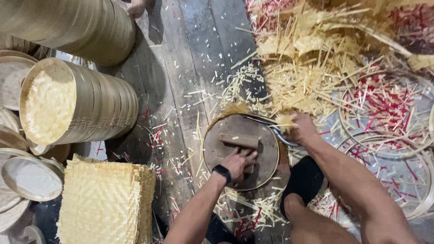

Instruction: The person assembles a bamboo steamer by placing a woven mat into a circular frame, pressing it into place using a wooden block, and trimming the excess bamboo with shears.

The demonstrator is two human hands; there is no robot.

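The left hand (pixel 238 163) presses flat on a round form (pixel 239 151) over woven bamboo while the right hand (pixel 300 129), just beyond its rim, grips shears (pixel 271 129) trimming the fringe, partly cut.

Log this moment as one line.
left hand: pressing wooden block on round form | right hand: gripping shears at rim | floor: bamboo trimmings
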